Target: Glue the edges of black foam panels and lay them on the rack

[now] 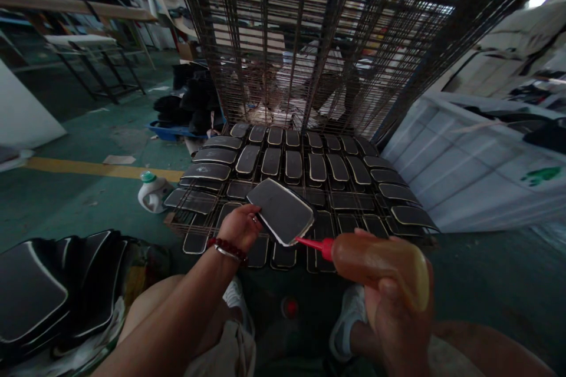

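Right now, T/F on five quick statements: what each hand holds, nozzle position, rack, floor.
1. The left hand holds a dark flat panel by its edge. True.
2. The right hand is empty. False: it grips an amber squeeze bottle.
3. The bottle's red nozzle sits at the panel's lower edge. True.
4. The wire rack below holds no panels. False: rows of dark panels lie on it.
5. A white jug with a green cap stands on the floor left of the rack. True.
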Demonstrator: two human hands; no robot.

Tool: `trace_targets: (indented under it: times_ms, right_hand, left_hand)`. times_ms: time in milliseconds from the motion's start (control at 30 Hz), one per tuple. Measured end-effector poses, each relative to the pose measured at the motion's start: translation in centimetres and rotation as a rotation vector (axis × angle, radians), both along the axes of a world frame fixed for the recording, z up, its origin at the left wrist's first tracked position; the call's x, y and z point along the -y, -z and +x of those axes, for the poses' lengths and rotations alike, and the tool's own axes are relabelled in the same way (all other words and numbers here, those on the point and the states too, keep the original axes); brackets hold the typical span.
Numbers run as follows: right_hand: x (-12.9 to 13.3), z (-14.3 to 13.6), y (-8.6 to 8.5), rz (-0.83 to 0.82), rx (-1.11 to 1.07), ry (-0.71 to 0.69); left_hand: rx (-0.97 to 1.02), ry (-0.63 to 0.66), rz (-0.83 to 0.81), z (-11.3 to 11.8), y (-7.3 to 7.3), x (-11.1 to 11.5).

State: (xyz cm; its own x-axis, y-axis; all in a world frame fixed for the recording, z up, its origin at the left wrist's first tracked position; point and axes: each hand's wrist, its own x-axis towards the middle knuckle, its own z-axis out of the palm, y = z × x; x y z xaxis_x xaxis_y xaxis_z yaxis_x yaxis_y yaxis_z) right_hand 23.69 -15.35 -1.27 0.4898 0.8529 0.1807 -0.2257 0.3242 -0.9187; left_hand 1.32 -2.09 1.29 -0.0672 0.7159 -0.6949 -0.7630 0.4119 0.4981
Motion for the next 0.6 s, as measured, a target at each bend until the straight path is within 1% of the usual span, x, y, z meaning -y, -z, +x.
trace_targets:
  times_ms: [100,167,267,300,367,433,467,533,600]
  right_hand:
    - [-1.0,0.7,-1.6,0.065,0.090,0.097]
    - [-1.5,1.1,-2.3,0.102,0.118,0.126]
    - [-1.6,0.6,-2.1,0.109,0.074,0.117]
    - [-1.5,0.2,-1.7,0.088,0.026,0.097]
    - [-1.2,-0.8,-0.9,-0.012,-0.127,0.039]
    - [-1.2,-1.4,-0.3,-0.162,-0.348,-0.001]
    - [-1.3,-1.5,-0.3,-0.234,-0.469,-0.011]
    - [-1.8,-0.8,-1.0,-0.324,-0.674,-0.037]
    - [-2.5,0.8,-2.5,-0.327,-0.787,-0.072]
  left_hand:
    - [-0.001,0.005,0.000,-0.1,0.0,0.1]
    - [0.003,0.012,0.000,-0.1,-0.2,0.2]
    - [0.015,0.007,0.009,-0.1,-0.3,0.3]
    - [0.016,-0.006,0.009,-0.1,-0.2,0.3]
    - [0.013,-0.036,0.006,-0.1,0.0,0.2]
    - [0.001,-0.056,0.005,-0.2,0.3,0.0]
    - [-0.008,-0.061,0.004,-0.3,0.5,-0.1]
    - [-0.028,-0.069,-0.002,-0.6,0.7,-0.3]
    - [-0.047,-0.072,-0.005,-0.9,0.8,-0.3]
